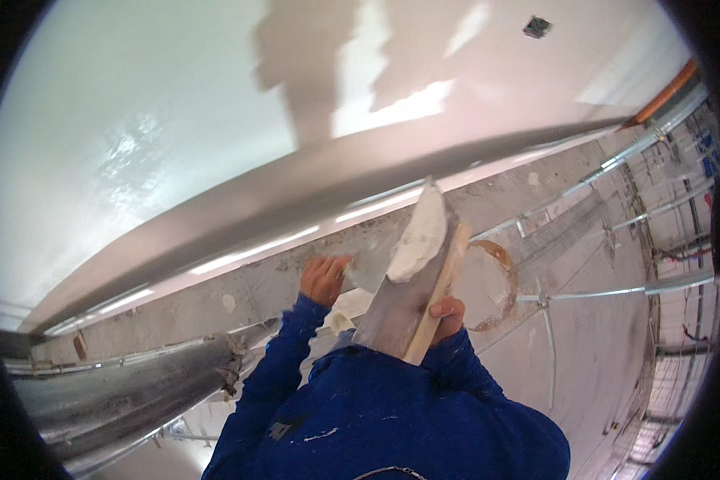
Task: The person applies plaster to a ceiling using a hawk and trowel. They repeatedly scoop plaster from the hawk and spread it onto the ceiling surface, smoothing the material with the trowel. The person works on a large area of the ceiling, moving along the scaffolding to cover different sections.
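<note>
My right hand [448, 314] grips a wide plastering blade [396, 312] by the pale wooden strip along its right edge. The blade is tilted, its far end pointing up toward the wall. A thick patch of white plaster [420, 236] lies on the upper part of its metal face. To the left of the blade, my left hand [324, 280] is closed, fingers curled. A blurred greyish shape extends from it toward the blade; I cannot make out what it is. Whitish, blurred objects show below, between the hands.
A smooth pale wall [176, 120] with shadows and a small dark box opening [538, 27] rises ahead. Along its foot runs a grey ledge [264, 276]. Metal scaffold tubes [616, 292] cross the right side, near a brown ring [504, 276]. A large grey wrapped roll [128, 392] lies lower left.
</note>
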Available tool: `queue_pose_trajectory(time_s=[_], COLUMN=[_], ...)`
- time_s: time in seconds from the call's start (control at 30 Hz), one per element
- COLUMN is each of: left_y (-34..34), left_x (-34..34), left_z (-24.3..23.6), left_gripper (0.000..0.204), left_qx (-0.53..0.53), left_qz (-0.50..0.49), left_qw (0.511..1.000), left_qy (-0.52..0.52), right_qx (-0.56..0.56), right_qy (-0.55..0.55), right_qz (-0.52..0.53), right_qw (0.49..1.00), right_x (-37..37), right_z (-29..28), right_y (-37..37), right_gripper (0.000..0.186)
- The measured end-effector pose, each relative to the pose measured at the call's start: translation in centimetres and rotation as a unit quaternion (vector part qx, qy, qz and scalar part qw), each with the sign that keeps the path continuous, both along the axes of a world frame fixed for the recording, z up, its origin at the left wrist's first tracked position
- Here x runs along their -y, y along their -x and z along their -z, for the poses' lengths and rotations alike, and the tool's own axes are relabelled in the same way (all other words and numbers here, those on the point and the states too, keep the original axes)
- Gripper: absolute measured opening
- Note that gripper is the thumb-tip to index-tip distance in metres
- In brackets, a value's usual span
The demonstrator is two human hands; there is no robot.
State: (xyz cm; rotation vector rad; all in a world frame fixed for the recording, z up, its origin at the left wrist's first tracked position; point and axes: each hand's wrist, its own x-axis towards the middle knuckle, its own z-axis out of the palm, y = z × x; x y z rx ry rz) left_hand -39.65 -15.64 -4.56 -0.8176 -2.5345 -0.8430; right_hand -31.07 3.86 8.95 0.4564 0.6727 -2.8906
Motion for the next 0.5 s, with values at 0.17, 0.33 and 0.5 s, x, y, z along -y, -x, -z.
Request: queue_pose_trajectory(time_s=[0.17, 0.33, 0.5], left_y=[-4.4, -4.9, -4.8], left_x=[0.5, 0.6, -1.7], left_z=[2.9, 2.1, 2.6], left_gripper=[0.027, 0.031, 0.032], left_qx=[0.145, 0.254, 0.184], left_qz=[-0.186, -0.217, -0.246], left_qw=[0.963, 0.935, 0.950], left_qy=[-0.131, -0.123, -0.059], right_qx=[0.018, 0.002, -0.023], right_qy=[-0.091, -0.139, -0.219], right_qz=[0.143, 0.253, 0.322], right_qw=[0.985, 0.957, 0.921], right_x=[-6.5, -19.0, -26.9], right_z=[0.8, 8.7, 11.4], right_y=[3.6, 10.2, 18.1], right_gripper=[0.034, 0.015, 0.017])
